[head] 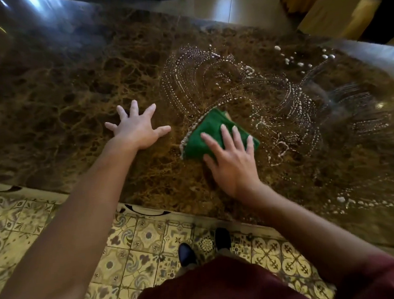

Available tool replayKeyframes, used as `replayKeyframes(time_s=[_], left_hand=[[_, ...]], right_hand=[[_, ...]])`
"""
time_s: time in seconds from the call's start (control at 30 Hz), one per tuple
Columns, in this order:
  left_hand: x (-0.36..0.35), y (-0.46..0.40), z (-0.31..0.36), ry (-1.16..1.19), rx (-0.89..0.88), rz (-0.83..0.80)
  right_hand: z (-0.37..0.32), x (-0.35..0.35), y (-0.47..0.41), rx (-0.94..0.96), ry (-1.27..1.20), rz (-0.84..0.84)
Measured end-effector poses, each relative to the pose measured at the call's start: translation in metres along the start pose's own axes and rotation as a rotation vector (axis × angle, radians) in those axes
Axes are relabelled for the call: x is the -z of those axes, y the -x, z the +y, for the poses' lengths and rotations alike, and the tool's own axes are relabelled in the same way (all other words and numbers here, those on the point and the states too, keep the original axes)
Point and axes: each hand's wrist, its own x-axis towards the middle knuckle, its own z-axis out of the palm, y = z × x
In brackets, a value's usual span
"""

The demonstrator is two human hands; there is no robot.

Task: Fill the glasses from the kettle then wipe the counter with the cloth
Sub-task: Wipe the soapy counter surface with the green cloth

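On the counter (67, 89): green cloth (204, 134) is pressed flat by right hand (231, 163), fingers straight, slightly apart.
Left hand (137, 128): fingers splayed, laid flat.
Droplets (208, 76): arcs beyond cloth.

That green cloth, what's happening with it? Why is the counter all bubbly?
A person is wiping the brown marble counter. Their right hand presses flat on the green cloth, with straight fingers. Their left hand rests spread on the dry part of the counter, beside the cloth. Curved trails of droplets lie beyond and to the right of the cloth, so that part remains wet. No kettle or glasses show here.
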Motion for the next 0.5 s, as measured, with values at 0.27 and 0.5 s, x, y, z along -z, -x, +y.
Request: replayKeyframes(time_s=[0.27,0.5], left_hand=[[0.010,-0.025,0.014,0.022,0.016,-0.039],[0.008,-0.028,0.015,0.022,0.040,-0.050]], right_hand=[[0.083,0.031,-0.157,-0.312,-0.057,0.012],[0.056,0.033,-0.213,-0.278,-0.143,-0.020]])
